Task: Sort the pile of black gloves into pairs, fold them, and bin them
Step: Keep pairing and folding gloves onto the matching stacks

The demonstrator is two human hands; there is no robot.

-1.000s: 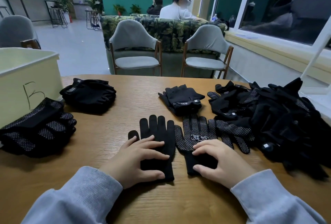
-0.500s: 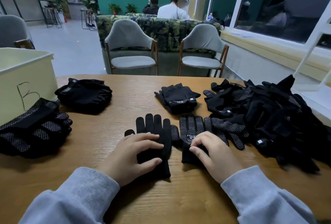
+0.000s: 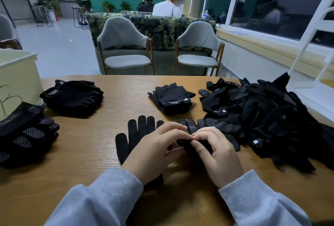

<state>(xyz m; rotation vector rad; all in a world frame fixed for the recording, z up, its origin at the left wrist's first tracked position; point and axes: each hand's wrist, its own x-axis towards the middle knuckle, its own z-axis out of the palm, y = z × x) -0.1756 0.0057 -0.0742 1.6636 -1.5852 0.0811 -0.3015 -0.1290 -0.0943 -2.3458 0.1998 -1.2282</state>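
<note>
Step in hand: pairing. My left hand [image 3: 155, 150] and right hand [image 3: 217, 155] meet, fingers curled, pinching the dotted glove [image 3: 213, 126] beside the plain glove [image 3: 137, 131] lying flat on the table [image 3: 94, 146]. Pile [image 3: 271, 117] at right. Next, I judge: lay dotted on plain, fold, carry to the bin [image 3: 18, 81].

A plain black glove [image 3: 137, 135] lies flat before me, fingers pointing away; just right of it, a dotted black glove [image 3: 213, 126] is bunched up. The loose pile of black gloves [image 3: 271, 115] heaps at right
</note>
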